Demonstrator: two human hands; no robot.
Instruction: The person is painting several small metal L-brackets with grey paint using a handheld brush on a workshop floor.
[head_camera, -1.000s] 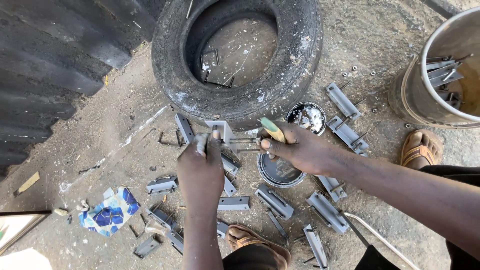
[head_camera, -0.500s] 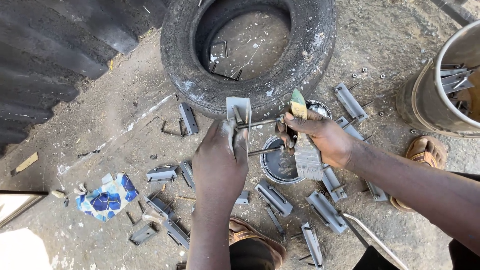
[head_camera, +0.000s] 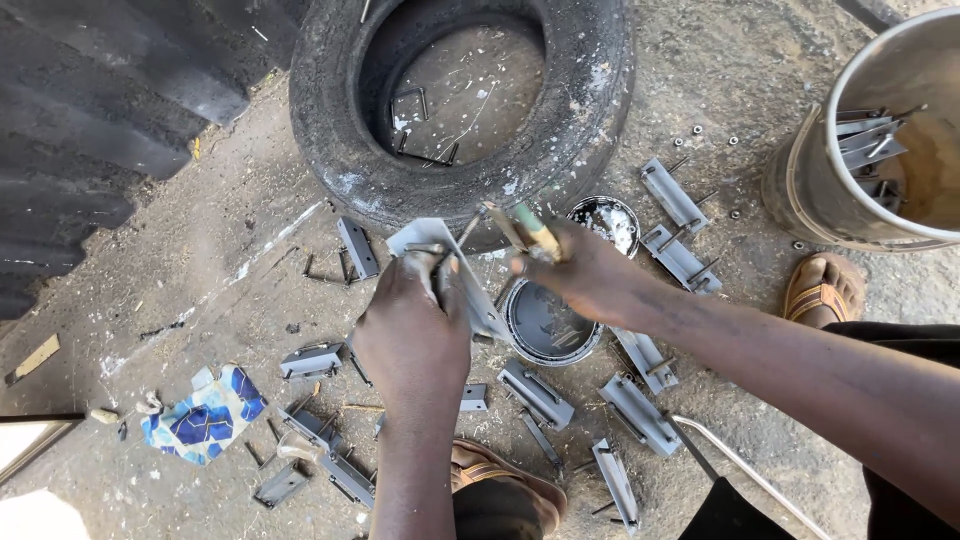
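Compared with half a second earlier, the left hand (head_camera: 412, 335) now holds the grey metal bracket (head_camera: 450, 270) tilted more steeply, and the right hand (head_camera: 585, 275) sits closer beside it. The left grip is closed around the bracket's lower part, above the paint tin (head_camera: 545, 325) on the dirt floor (head_camera: 200, 270). The right grip is closed on a brush (head_camera: 520, 228), whose tip touches the bracket, just in front of the tyre (head_camera: 460, 100).

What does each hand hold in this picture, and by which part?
The left hand grips a grey metal bracket by its lower end. The right hand holds a brush by its handle.
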